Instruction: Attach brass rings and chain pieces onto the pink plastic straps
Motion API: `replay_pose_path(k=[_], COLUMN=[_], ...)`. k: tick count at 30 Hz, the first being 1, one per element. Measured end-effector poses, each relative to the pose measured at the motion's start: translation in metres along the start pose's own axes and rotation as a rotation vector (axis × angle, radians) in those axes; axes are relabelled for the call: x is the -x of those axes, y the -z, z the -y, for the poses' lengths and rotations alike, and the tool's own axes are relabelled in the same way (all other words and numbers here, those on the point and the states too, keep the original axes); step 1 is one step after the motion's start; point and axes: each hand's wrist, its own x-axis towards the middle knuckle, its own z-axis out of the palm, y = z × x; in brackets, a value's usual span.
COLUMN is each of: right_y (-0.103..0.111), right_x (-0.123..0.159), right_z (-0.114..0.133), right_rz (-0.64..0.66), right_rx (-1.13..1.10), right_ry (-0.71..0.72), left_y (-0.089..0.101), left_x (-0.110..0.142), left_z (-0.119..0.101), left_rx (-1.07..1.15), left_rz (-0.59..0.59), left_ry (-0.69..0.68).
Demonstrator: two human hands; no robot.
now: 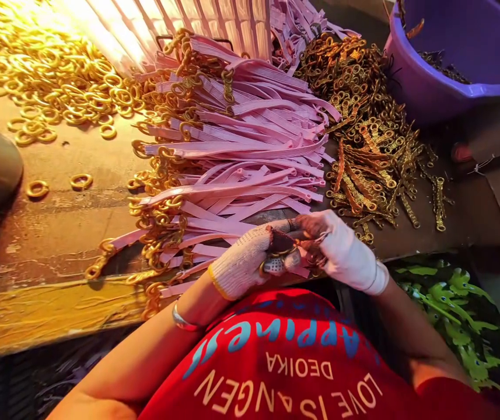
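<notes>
My left hand (250, 254), in a white knit glove with dotted palm and worn dark fingertips, is closed near the table's front edge. Something with a curved gold edge shows among its fingers, too small to make out fully. Fingertip to fingertip with it is my right hand (341, 251), closed in a white glove with dark-stained fingers; what it pinches is hidden. Just beyond both hands lies a thick pile of pink straps (250, 140), their left ends fitted with gold metal links (162, 216).
Loose gold rings (74, 87) spread over the left of the table (70, 233). Gold link pieces (363, 157) are heaped at right, beside a purple tub (433, 81). A ribbed pale basket (232, 29) stands behind the straps. Green shapes (460, 315) lie lower right.
</notes>
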Motion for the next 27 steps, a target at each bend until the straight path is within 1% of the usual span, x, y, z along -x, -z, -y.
replay_pose_path(k=[1, 3, 5, 6, 7, 9, 10, 11, 12, 13, 15, 17, 20, 22, 23, 24, 25, 27], right_y=[-0.006, -0.015, -0.02, -0.02, -0.019, -0.013, -0.01, -0.007, -0.004, -0.002, -0.001, -0.006, -0.02, -0.027, -0.028, -0.028, -0.026, -0.022], right_x=[-0.002, -0.004, -0.004, -0.003, -0.001, 0.001, 0.001, 0.001, 0.001, 0.0, -0.002, -0.003, -0.003, -0.001, 0.0, 0.002, 0.005, 0.012], right_z=[0.006, 0.012, 0.015, 0.015, 0.016, 0.017, 0.018, 0.019, 0.02, 0.02, 0.023, 0.028, 0.04, 0.046, 0.047, 0.047, 0.045, 0.037], right_rz=[0.034, 0.077, 0.124, 0.159, 0.199, 0.265, 0.295, 0.328, 0.364, 0.399, 0.437, 0.401, 0.236, 0.159, 0.148, 0.149, 0.148, 0.1], right_rx=[-0.006, 0.019, 0.083, 0.123, 0.165, 0.253, 0.288, 0.317, 0.335, 0.343, 0.333, 0.33, 0.41, 0.442, 0.435, 0.418, 0.402, 0.379], right_ry=[0.032, 0.052, 0.011, -0.023, -0.063, -0.139, -0.16, -0.172, -0.178, -0.183, -0.188, -0.203, -0.286, -0.379, -0.425, -0.47, -0.512, -0.563], left_y=[-0.001, -0.003, -0.001, 0.0, 0.002, 0.006, 0.008, 0.01, 0.011, 0.012, 0.011, 0.009, 0.004, 0.002, 0.002, 0.004, 0.005, 0.011], left_x=[0.0, 0.0, -0.001, -0.001, 0.0, 0.003, 0.005, 0.008, 0.01, 0.011, 0.013, 0.011, 0.004, -0.004, -0.008, -0.013, -0.019, -0.032], left_z=[0.001, 0.003, 0.005, 0.006, 0.006, 0.006, 0.006, 0.006, 0.007, 0.008, 0.01, 0.012, 0.013, 0.01, 0.007, 0.004, 0.0, -0.009], left_rx=[-0.002, -0.002, 0.006, -0.007, -0.048, -0.239, -0.375, -0.513, -0.633, -0.723, -0.784, -0.691, -0.377, -0.275, -0.301, -0.387, -0.522, -0.901], left_rz=[0.015, 0.053, 0.062, 0.035, -0.03, -0.208, -0.279, -0.318, -0.324, -0.305, -0.254, -0.239, -0.253, -0.26, -0.257, -0.251, -0.249, -0.256], left_ry=[0.012, 0.05, 0.068, 0.062, 0.032, -0.076, -0.149, -0.235, -0.321, -0.397, -0.499, -0.48, -0.337, -0.283, -0.277, -0.293, -0.345, -0.518])
